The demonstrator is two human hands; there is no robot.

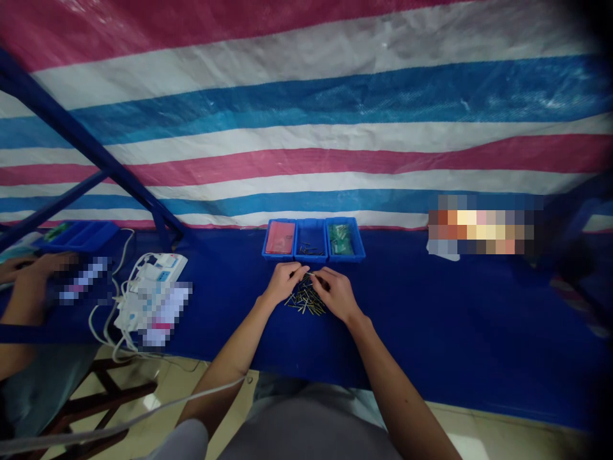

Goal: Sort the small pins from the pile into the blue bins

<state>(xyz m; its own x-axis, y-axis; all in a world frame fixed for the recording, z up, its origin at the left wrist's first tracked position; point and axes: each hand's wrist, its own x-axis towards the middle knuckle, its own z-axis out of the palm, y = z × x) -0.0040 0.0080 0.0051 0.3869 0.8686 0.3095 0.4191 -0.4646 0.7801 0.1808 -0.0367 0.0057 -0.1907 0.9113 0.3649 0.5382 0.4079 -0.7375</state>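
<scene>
A loose pile of thin, short metallic rods point(307, 301), gold and dark in colour, lies on the blue table just under my hands. My left hand point(284, 282) is closed in a pinch at the pile's left upper edge. Opposite it, my right hand point(337, 292) also pinches, its fingertips close to the left ones. A small pale thin rod point(310, 275) shows between the fingertips of both hands; its exact shape is too small to tell. Just beyond my hands, the middle blue bin point(311, 227) holds a few similar dark rods.
The left bin holds pink flat pieces point(280, 237); the right one holds green-and-silver packets point(341, 239). White power strips point(148, 287) with cables lie on the left. Another person's hands point(41, 268) work at the far left beside a blue tray point(81, 235). Striped sheeting point(306, 128) hangs behind.
</scene>
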